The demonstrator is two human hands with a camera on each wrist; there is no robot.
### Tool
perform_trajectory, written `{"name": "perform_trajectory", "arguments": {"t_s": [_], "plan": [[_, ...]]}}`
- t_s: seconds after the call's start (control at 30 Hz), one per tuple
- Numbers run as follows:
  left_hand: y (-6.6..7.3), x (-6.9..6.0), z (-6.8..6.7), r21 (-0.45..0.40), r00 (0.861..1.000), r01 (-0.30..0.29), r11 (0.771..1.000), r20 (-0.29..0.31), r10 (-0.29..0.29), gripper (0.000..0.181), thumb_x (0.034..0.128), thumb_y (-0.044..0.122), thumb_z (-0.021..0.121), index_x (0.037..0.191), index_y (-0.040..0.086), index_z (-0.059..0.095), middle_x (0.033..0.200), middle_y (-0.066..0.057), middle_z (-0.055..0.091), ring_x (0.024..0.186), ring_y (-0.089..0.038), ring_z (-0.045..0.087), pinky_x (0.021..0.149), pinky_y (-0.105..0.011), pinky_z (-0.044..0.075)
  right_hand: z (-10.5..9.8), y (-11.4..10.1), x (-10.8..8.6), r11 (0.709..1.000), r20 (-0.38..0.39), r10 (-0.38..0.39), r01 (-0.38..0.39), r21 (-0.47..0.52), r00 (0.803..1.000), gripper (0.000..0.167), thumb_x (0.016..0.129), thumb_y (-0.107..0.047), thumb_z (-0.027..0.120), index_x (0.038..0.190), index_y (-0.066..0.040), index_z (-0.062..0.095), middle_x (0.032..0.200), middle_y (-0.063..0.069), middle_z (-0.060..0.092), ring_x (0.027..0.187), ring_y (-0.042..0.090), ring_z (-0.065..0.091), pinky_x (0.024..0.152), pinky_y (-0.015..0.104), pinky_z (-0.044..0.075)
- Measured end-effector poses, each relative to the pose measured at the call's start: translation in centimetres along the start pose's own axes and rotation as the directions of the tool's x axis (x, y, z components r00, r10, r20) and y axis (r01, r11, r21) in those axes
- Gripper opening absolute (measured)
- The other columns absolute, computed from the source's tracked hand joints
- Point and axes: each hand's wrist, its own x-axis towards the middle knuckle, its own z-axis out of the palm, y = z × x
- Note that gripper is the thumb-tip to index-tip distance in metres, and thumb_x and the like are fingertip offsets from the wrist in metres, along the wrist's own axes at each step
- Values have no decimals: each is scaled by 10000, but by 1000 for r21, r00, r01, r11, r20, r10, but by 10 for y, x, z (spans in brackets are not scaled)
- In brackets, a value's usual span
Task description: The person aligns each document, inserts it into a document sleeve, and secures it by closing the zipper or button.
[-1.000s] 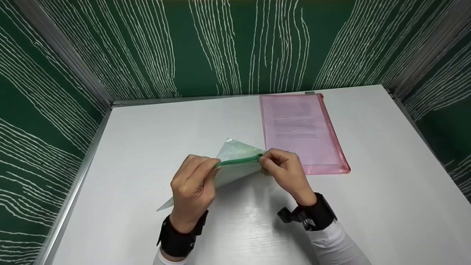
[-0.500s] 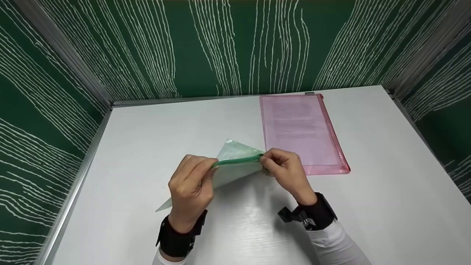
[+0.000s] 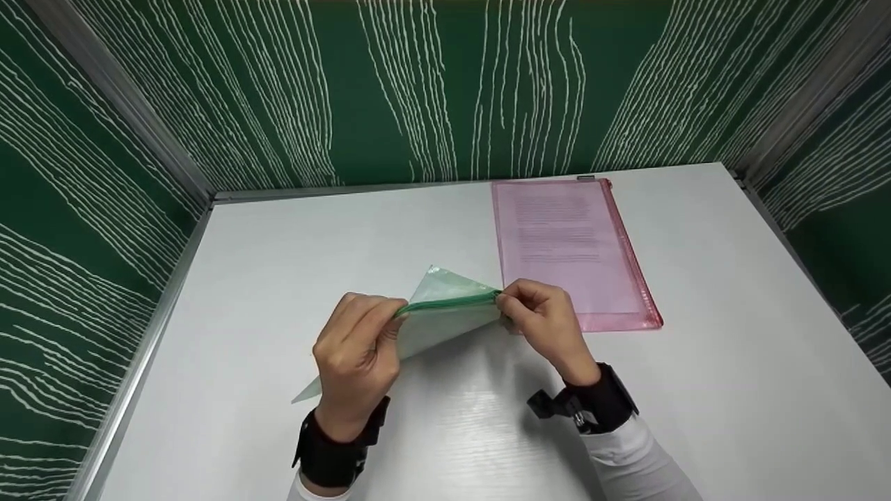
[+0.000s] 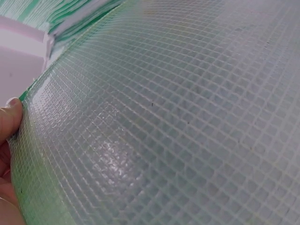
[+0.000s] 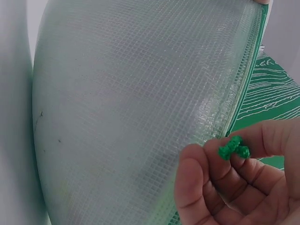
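A translucent green mesh zip pouch (image 3: 445, 327) is held up off the table, bent, with its green zipper edge (image 3: 452, 302) uppermost. My left hand (image 3: 358, 355) pinches that edge on the left. At the other end of the zipper, my right hand (image 3: 546, 320) pinches the pouch's corner. A green knobbly zipper end (image 5: 234, 147) pokes out by the right fingers in the right wrist view. In the left wrist view the pouch's mesh (image 4: 164, 117) fills most of the picture, with fingertips (image 4: 10, 117) at its left border. The zipper's slider cannot be made out.
A pink zip pouch (image 3: 564, 278) with a printed sheet inside lies flat at the back right of the white table (image 3: 264, 264), beside my right hand. A small dark clip-like piece (image 3: 586, 178) sits at its top edge. Green panels with white wavy lines (image 3: 459, 90) enclose the table.
My left hand has shifted slightly left and a longer stretch of green zipper shows between the hands. The right hand has moved very slightly right, still pinching the corner.
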Motion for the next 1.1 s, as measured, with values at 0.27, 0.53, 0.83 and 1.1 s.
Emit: {"name": "perform_trajectory", "arguments": {"t_s": [0.27, 0.53, 0.83, 1.1], "plan": [[-1, 0, -1, 16, 1000, 7, 1000, -12, -7, 49, 784, 58, 694, 793, 9, 691, 733, -32, 626, 653, -131, 537, 600, -209, 454, -4, 2, 1, 999, -6, 28, -28, -21, 1000, 174, 879, -116, 593, 733, -34, 641, 639, 144, 596, 558, 218, 569, 504, 318, 500], [0, 4, -5, 9, 998, -11, 1000, -56, 11, 48, 771, 40, 699, 776, -7, 691, 720, -51, 626, 641, -150, 542, 599, -222, 460, -5, 2, 3, 995, -23, 101, -101, -14, 995, 165, 876, -117, 597, 769, -2, 646, 689, 177, 597, 626, 263, 601, 562, 403, 540], [-1, 6, -8, 12, 996, -15, 1000, -87, 16, 53, 779, 43, 693, 766, -8, 695, 705, -63, 625, 624, -162, 537, 590, -228, 457, -7, -9, 2, 994, -16, 105, -105, 3, 994, 157, 872, -64, 588, 792, 61, 638, 724, 266, 587, 663, 399, 589, 551, 382, 541], [-2, 8, -10, 19, 994, -14, 1000, -109, 16, 84, 798, 66, 683, 768, -11, 698, 710, -71, 634, 618, -168, 536, 585, -226, 449, -11, 8, 6, 997, -52, 37, -40, -59, 998, 148, 866, -96, 598, 760, -17, 663, 646, 128, 587, 564, 194, 514, 516, 233, 421]]}}
